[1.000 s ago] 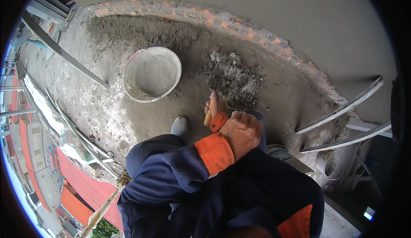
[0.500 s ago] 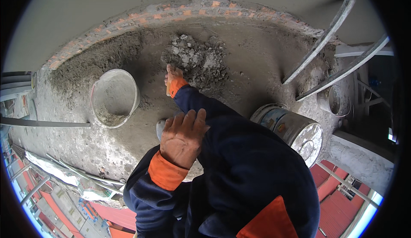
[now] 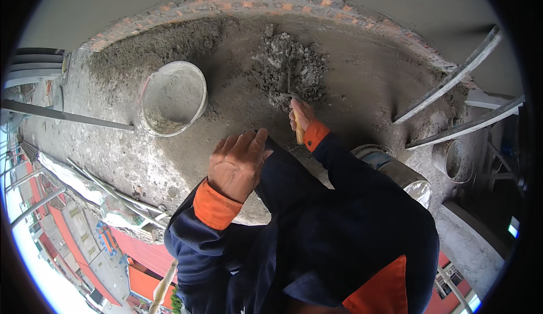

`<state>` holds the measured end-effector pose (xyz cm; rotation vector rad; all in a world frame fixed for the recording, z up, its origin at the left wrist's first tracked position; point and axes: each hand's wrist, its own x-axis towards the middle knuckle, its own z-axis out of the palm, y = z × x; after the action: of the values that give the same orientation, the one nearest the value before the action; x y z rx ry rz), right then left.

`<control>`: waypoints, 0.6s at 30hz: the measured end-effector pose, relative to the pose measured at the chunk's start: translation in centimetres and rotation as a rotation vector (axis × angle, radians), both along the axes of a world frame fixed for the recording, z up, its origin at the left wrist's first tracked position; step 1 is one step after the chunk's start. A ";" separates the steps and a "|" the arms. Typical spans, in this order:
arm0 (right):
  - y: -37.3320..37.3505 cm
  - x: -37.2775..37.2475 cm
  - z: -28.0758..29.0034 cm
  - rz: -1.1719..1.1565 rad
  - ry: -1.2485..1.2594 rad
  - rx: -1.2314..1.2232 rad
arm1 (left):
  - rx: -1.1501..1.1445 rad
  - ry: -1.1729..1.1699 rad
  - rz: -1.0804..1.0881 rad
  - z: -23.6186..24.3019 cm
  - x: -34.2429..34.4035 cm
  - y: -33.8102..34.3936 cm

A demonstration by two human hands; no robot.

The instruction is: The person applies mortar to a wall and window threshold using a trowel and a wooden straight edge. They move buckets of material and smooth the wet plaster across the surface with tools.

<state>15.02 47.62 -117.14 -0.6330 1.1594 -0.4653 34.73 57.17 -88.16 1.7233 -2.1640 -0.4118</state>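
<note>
My right hand [image 3: 302, 115] is closed round the wooden handle of a trowel [image 3: 300, 135]. It sits at the near edge of a heap of crumbly grey mortar [image 3: 308, 68] on the floor. The trowel's metal neck reaches into the heap, where its blade is hard to tell from the mortar. My left hand [image 3: 236, 164] rests palm down over my bent knee [image 3: 285, 170], fingers extended and holding nothing. Left of the heap stands a round mortar-stained bucket [image 3: 173, 99], with grey material inside.
A low curved band of exposed brick [image 3: 249, 4] runs along the wall base. At right, a stained bucket [image 3: 396, 172] lies beside my arm, with another bucket [image 3: 452, 160] beyond it. Slanting poles [image 3: 452, 79] stand there. Thin rods [image 3: 116, 192] lie by the left floor edge, above a drop.
My right hand has moved from the heap's left side to its near edge, bringing the trowel handle into clearer sight. The view has shifted; my left hand stays on the knee.
</note>
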 end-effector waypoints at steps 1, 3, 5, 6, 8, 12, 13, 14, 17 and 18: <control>1.0 0.0 -0.1 0.105 0.123 -0.086 | 0.003 -0.010 0.010 0.1 0.0 0.1; 3.4 1.2 -1.1 0.496 0.508 -0.479 | -0.001 -0.008 0.015 0.1 -0.1 0.2; 4.4 1.5 -2.8 0.745 0.697 -0.600 | -0.027 0.016 0.011 0.0 -0.3 0.0; 4.3 1.5 -3.8 0.815 0.674 -0.499 | -0.031 0.011 0.009 -0.1 -0.4 -0.2; 3.7 0.4 -5.5 0.799 0.704 -0.369 | -0.021 -0.007 0.006 0.0 -0.7 -0.3; 0.6 -2.2 -7.1 0.567 0.911 -0.341 | -0.013 -0.011 -0.021 -0.1 -0.9 -0.8; 0.3 -2.7 -7.0 0.478 0.979 -0.403 | -0.028 -0.005 -0.027 -0.2 -1.0 -0.8; 0.2 -3.2 -6.7 0.424 0.895 -0.326 | -0.032 -0.001 -0.036 -0.2 -1.1 -0.7; -0.3 -4.3 -4.6 0.166 0.553 -0.202 | -0.046 0.010 -0.048 -0.2 -1.2 -0.7; -0.9 -5.4 -3.5 0.141 0.344 -0.105 | -0.059 0.007 -0.053 -0.2 -1.2 -0.7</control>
<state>9.60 46.76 -120.68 -0.9044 1.4092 -0.3044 33.54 56.47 -88.36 1.6337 -2.1989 -0.3640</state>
